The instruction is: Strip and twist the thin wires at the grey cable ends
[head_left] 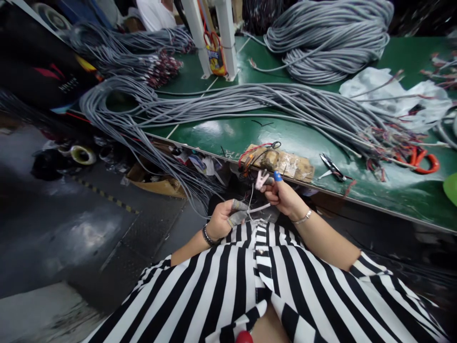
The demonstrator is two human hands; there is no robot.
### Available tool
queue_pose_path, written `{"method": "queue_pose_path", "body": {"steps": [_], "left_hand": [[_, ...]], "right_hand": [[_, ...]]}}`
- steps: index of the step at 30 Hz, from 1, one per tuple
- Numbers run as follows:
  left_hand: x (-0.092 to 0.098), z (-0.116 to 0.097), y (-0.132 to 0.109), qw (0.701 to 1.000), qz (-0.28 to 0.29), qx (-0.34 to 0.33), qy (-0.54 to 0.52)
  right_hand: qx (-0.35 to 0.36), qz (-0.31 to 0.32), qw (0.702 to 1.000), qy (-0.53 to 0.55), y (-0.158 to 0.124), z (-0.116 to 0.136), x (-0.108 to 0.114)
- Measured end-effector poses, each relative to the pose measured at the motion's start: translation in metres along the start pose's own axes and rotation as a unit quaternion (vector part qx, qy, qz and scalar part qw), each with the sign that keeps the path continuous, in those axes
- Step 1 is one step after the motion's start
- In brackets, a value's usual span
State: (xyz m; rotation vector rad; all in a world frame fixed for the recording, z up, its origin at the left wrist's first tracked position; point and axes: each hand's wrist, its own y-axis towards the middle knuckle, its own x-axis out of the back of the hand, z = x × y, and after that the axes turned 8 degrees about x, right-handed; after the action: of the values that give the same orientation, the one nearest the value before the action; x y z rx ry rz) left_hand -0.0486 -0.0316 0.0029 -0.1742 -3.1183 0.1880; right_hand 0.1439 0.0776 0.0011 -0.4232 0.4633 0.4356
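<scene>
A short length of light grey cable (260,208) spans the gap between our two hands, above our lap at the near side of a green table (212,131). Our left hand (222,219) pinches its left part, thumb and forefinger in grey wraps (240,205) drawn close around it. Our right hand (280,196), a blue wrap (277,176) on one fingertip, has its fingertips closed on a pale pink forked piece (262,180); whether its curled lower fingers grip the cable's right end we cannot tell. A thin white wire (251,196) hangs between the hands. Just beyond, on the table's near edge, we have a worn wooden block (294,166) with a tangle of wires (250,157) at its left end. To the right lie a black-and-silver hand tool (332,166) and, farther right, orange looped handles (425,162) beside the wire ends (392,136) of a long bundle of grey cables (214,105), which spills over the near edge at left. At far right we see a big grey coil (332,38); at far centre, a white stand (228,38); at far left, a person in white (155,14)
</scene>
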Motion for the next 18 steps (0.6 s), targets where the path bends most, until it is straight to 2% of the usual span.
{"method": "queue_pose_path", "body": {"steps": [6,11,13,18], "left_hand": [[-0.004,-0.001,0.016,1.000,-0.006,0.002,0.001],[-0.003,-0.003,0.027,1.000,-0.017,0.006,0.005],[-0.002,-0.002,0.030,1.000,-0.007,0.004,0.003],[0.001,0.005,0.034,1.000,0.027,0.009,0.000]], "right_hand": [[0.058,-0.001,0.997,-0.049,0.007,0.002,-0.009],[0.154,-0.083,0.983,-0.052,0.008,-0.014,-0.012],[0.154,-0.081,0.984,-0.030,0.010,-0.018,-0.013],[0.084,-0.009,0.996,0.015,0.016,-0.015,-0.018]]}}
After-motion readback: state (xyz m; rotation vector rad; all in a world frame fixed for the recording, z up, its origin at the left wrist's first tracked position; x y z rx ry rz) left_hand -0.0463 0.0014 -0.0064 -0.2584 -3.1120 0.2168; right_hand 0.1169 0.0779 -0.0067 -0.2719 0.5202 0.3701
